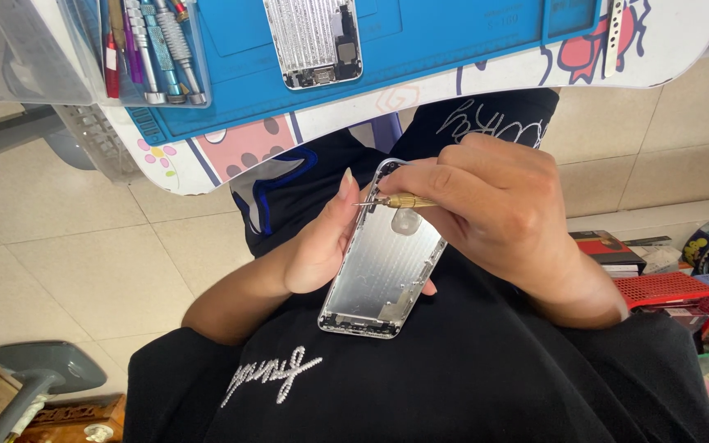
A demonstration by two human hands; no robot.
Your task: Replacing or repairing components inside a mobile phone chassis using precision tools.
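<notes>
Beige floor tiles lie below my lap, where my left hand cradles one empty silver metal phone shell, long axis tilted up-right; my right hand pinches one brass-handled screwdriver, tip pointing left.

A silver phone shell and a gold-coloured screwdriver were seen against black clothing with white lettering. A blue mat was laid on a white desk patterned with pink cartoon shapes. The floor tiles were beige, and a red basket was noted.
</notes>
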